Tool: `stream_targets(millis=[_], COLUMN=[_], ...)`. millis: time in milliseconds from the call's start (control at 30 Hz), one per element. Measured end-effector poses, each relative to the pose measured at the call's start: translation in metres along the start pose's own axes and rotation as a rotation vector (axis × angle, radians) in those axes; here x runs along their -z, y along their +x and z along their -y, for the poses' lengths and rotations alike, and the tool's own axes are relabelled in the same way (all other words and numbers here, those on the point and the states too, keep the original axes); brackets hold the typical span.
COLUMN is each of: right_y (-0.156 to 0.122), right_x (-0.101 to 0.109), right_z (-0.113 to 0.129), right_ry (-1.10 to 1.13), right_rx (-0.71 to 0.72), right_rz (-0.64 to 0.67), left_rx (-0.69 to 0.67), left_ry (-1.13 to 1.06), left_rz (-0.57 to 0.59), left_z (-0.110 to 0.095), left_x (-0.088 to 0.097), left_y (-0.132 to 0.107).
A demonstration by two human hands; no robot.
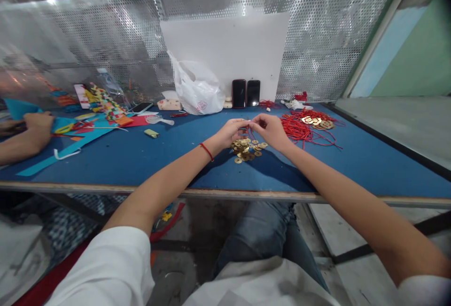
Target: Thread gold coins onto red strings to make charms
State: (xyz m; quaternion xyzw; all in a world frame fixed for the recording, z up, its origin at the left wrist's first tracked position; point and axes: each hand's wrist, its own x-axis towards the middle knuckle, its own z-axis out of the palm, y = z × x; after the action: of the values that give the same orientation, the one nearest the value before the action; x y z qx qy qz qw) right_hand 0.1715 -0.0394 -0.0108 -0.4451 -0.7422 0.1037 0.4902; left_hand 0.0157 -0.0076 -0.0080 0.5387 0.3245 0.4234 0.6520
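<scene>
My left hand [230, 133] and my right hand [268, 129] meet above the blue table, fingertips pinched close together. Between them runs a thin red cord [250, 132], its loose part hanging below the fingers. Both hands are closed on this cord; the exact grip is too small to make out. Just under them lies a loose pile of brass-coloured coins [246, 151] with holes in the middle. To the right of my right hand spreads a tangled heap of red cords [296, 127], with more gold coins [317, 121] on top.
Behind stand a white plastic bag [199, 87] and two phones, a red-edged one [238, 93] and a black one [253, 93]. At left, another person's hands [37, 127] handle blue paper [23, 107]. A lighter-like green object [151, 133] and a plastic spoon [160, 120] lie between us.
</scene>
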Motion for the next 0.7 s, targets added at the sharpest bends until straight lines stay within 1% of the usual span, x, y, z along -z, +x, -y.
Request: stream_targets(millis=[67, 167, 267, 367, 467, 533, 633, 700], right_y=[-0.003, -0.007, -0.008, -0.009, -0.008, -0.006, -0.003, -0.001], right_x=[-0.002, -0.002, 0.000, 0.001, 0.001, 0.000, -0.003, -0.006], right_z=[0.001, 0.003, 0.005, 0.007, 0.006, 0.002, -0.005, -0.009], right_ry=[-0.144, -0.282, -0.361, -0.390, -0.338, -0.237, -0.058, 0.043], right_rx=[0.075, 0.146, 0.180, 0.200, 0.183, 0.154, 0.064, -0.026], right_rz=[-0.018, 0.011, 0.041, 0.056, 0.076, 0.072, -0.029, -0.082], left_rx=[0.014, 0.033, 0.034, 0.023, 0.018, 0.001, -0.027, -0.043], left_ry=[-0.047, -0.100, -0.092, -0.051, -0.015, -0.015, -0.029, -0.029], left_rz=[0.004, -0.010, -0.034, -0.067, -0.110, -0.136, -0.150, -0.121], left_z=[0.002, 0.003, 0.004, 0.006, 0.005, 0.003, 0.000, 0.000], left_x=[-0.001, -0.002, -0.002, -0.003, -0.004, -0.004, -0.002, -0.001], left_y=[0.001, 0.001, 0.001, 0.001, 0.002, 0.001, 0.002, 0.003])
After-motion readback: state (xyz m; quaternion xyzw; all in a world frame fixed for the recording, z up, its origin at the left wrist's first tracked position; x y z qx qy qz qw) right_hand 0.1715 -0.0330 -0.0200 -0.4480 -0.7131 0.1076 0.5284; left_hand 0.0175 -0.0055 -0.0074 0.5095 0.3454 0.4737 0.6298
